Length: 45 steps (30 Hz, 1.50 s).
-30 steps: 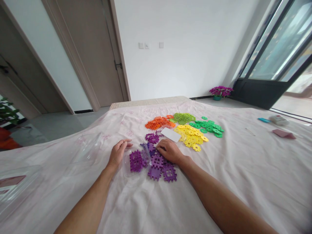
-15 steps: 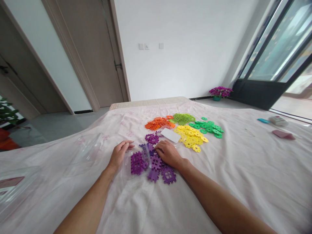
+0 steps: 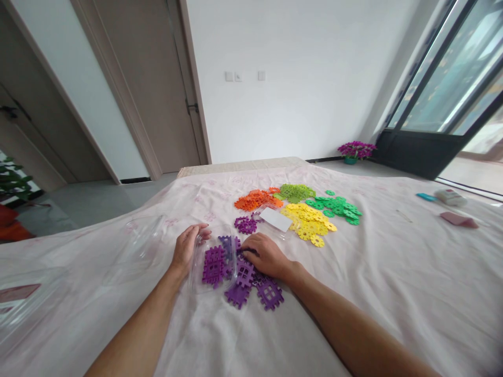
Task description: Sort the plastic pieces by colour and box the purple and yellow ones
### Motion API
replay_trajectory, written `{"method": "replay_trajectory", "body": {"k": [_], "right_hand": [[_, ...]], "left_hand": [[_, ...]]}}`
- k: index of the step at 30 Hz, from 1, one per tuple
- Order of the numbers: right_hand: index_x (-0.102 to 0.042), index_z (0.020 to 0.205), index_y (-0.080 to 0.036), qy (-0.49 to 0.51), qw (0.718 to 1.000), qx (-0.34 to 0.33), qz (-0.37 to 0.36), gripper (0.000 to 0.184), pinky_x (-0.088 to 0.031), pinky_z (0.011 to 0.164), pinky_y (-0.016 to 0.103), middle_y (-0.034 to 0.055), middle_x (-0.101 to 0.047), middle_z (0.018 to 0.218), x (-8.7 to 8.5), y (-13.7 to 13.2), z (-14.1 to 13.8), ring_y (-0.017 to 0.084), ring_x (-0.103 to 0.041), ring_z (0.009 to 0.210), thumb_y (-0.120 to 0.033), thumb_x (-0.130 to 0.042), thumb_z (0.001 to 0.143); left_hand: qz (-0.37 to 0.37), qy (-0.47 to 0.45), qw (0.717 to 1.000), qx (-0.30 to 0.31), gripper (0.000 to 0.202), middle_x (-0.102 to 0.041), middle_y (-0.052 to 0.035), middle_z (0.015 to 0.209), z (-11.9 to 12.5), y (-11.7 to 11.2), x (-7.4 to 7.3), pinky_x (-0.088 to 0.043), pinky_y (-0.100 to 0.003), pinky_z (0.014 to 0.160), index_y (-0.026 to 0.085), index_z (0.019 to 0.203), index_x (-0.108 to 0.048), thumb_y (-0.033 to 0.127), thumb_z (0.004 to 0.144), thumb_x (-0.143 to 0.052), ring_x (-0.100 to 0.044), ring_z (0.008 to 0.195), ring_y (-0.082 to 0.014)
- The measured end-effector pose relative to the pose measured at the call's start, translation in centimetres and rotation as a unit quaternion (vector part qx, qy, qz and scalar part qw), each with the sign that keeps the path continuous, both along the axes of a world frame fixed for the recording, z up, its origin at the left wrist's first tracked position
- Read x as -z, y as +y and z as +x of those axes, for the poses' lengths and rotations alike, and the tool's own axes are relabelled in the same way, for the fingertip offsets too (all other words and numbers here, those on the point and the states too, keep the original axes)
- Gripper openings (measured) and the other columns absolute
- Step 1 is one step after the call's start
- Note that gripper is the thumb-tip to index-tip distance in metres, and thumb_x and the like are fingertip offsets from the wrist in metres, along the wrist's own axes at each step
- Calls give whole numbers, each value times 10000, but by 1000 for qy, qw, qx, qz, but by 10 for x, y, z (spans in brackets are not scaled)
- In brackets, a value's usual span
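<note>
My left hand [image 3: 187,247] curls round the far left side of a clear plastic box [image 3: 196,272] that lies on the pink sheet and holds purple square pieces [image 3: 214,265]. My right hand [image 3: 264,255] rests palm down on a heap of loose purple square pieces [image 3: 255,285] just right of the box, its fingers bent over one of them. Whether the fingers grip that piece is hidden.
Beyond the hands lie a small purple cluster [image 3: 247,224], an orange pile [image 3: 255,199], a light green pile [image 3: 294,191], a green pile [image 3: 338,205], a yellow pile [image 3: 308,222] and a white card [image 3: 275,219]. A clear lid [image 3: 139,243] lies left. Small items [image 3: 450,198] sit far right.
The clear box has slid a little left and nearer, with my left hand on it. My right hand has moved left over the purple pieces toward the box.
</note>
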State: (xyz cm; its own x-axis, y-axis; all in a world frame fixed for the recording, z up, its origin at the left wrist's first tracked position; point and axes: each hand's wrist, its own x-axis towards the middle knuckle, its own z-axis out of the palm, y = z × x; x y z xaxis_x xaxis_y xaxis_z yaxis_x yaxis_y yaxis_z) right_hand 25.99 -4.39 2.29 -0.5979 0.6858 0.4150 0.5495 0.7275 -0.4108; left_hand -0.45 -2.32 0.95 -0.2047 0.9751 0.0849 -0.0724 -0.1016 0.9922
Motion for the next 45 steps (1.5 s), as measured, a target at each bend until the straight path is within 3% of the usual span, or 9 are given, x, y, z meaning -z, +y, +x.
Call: {"method": "replay_trajectory", "body": {"k": [3, 6, 11, 17, 20, 25, 32, 38, 45], "right_hand": [[-676, 1026, -206, 26, 999, 46, 2, 181, -446, 927, 337, 59, -695, 1028, 2, 3, 2, 190, -606, 977, -215, -510, 955], [-630, 1192, -174, 20, 996, 93, 3, 279, -429, 999, 381, 102, -659, 1195, 3, 4, 4, 219, -579, 1107, -271, -482, 975], [-597, 1299, -203, -48, 998, 36, -2, 379, -381, 1085, 428, 110, -538, 1409, 2, 3, 5, 252, -503, 1277, -371, -477, 981], [-646, 1217, -210, -14, 1000, -17, 5, 307, -425, 1057, 383, 78, -654, 1256, 2, 3, 3, 218, -574, 1189, -328, -506, 970], [-658, 1174, -197, 23, 1000, 21, 5, 296, -443, 1036, 355, 75, -675, 1197, 3, 4, 2, 193, -595, 1137, -276, -433, 999], [-523, 1366, -139, -10, 994, 108, 17, 423, -380, 1099, 446, 159, -509, 1416, 7, 5, 3, 264, -467, 1305, -311, -452, 987], [-548, 1357, -226, -60, 998, 7, -4, 416, -364, 1113, 435, 100, -488, 1461, 1, 3, 5, 251, -459, 1334, -387, -482, 979], [-604, 1269, -184, -9, 999, 43, -4, 338, -418, 1074, 367, 101, -582, 1349, 2, 3, 3, 214, -543, 1232, -276, -454, 980], [-671, 1172, -164, -28, 998, 48, 9, 300, -415, 1074, 378, 118, -596, 1323, 6, 6, 3, 227, -544, 1226, -236, -474, 958]], "left_hand": [[6, -30, 999, -18, 478, -733, -65, 812, -3, 4, 4, -500, -297, 710, 141, 1010, -670, 550, 764, -637, -686, 754, -186], [7, -37, 999, -22, 477, -727, -63, 799, -3, 5, 7, -496, -284, 700, 137, 1005, -670, 542, 754, -656, -679, 744, -176], [0, -13, 1000, -13, 467, -729, -73, 816, -2, 5, 7, -491, -285, 711, 138, 1008, -673, 530, 753, -668, -682, 757, -181], [-5, 1, 1000, -2, 490, -736, -88, 825, -2, 6, 8, -486, -285, 710, 132, 1005, -673, 548, 747, -671, -688, 763, -191], [-8, 6, 1000, 3, 491, -738, -89, 828, -2, 6, 8, -484, -282, 707, 131, 1008, -672, 550, 753, -662, -687, 756, -187], [-12, 5, 1000, 4, 489, -738, -90, 835, -2, 6, 8, -484, -285, 715, 131, 1018, -671, 545, 758, -657, -686, 762, -187], [-16, 6, 1000, 6, 465, -735, -88, 824, -1, 6, 6, -484, -286, 715, 122, 1007, -670, 517, 763, -648, -679, 759, -185], [-19, 15, 1000, 8, 463, -733, -82, 816, 0, 5, 3, -483, -283, 711, 123, 998, -671, 517, 756, -646, -675, 743, -181], [-19, 19, 1000, 5, 476, -734, -87, 818, 1, 4, 3, -484, -285, 714, 123, 1000, -671, 529, 753, -648, -677, 748, -184]]}}
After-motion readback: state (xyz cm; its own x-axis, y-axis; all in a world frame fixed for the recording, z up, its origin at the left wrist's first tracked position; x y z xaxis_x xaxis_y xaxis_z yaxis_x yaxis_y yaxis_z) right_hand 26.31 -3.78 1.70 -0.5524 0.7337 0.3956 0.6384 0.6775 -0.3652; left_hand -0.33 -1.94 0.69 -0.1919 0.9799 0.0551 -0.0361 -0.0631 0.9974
